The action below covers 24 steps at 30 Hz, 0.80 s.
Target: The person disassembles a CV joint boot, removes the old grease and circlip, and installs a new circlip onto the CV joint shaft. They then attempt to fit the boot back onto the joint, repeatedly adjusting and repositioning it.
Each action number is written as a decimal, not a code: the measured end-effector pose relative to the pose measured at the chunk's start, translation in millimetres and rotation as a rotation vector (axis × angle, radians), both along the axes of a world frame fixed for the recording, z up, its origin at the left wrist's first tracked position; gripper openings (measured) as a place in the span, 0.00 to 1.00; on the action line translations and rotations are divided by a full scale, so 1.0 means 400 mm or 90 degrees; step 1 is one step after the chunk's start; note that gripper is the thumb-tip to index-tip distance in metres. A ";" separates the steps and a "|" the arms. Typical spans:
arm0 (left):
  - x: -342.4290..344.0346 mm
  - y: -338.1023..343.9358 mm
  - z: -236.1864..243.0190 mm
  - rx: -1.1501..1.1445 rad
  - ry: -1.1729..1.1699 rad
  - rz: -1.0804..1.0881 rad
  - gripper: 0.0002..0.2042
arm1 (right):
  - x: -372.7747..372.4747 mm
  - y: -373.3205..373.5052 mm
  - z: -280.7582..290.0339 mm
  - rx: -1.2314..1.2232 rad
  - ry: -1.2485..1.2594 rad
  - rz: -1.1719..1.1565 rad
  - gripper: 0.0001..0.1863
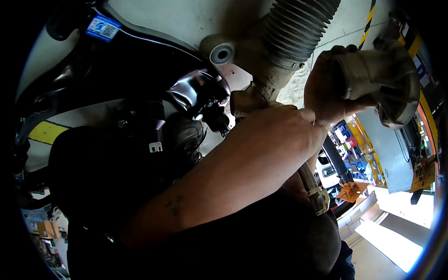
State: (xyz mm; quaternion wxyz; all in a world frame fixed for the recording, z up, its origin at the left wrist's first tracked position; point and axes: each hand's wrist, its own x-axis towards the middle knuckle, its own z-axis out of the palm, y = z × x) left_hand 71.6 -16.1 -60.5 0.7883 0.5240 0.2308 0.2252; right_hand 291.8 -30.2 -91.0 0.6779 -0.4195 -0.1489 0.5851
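Observation:
My left hand (298, 122) reaches across from the lower left, fingers curled near a dirty steering-gear housing (270, 79); what they grip is hidden. My right hand (326, 88) is behind it, higher and to the right, fingers wrapped round a dusty cylindrical metal fitting (392, 79) with a flared end. A black ribbed rubber bellows (294, 28) runs up from the housing, beside a round bushing (221, 54). Below my hands hangs a metal rod with a clamp-like end (319, 200), partly hidden by my forearm.
A glossy black suspension arm (116, 70) with a blue label crosses the upper left. A grey cabinet (392, 158), shelves of small items (354, 140) and an orange bracket (350, 189) stand at right. Yellow-black striping (366, 25) marks the background; cardboard boxes (46, 229) sit at lower left.

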 end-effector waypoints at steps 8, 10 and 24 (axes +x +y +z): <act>0.013 -0.024 -0.014 0.117 -0.056 -0.065 0.04 | -0.010 0.019 -0.022 -0.045 0.019 -0.047 0.48; 0.023 -0.041 -0.013 0.154 -0.044 0.003 0.04 | -0.023 0.023 -0.020 -0.041 -0.027 -0.092 0.46; 0.104 -0.101 0.019 0.024 0.072 0.175 0.04 | 0.052 -0.057 0.283 0.183 0.004 0.031 0.52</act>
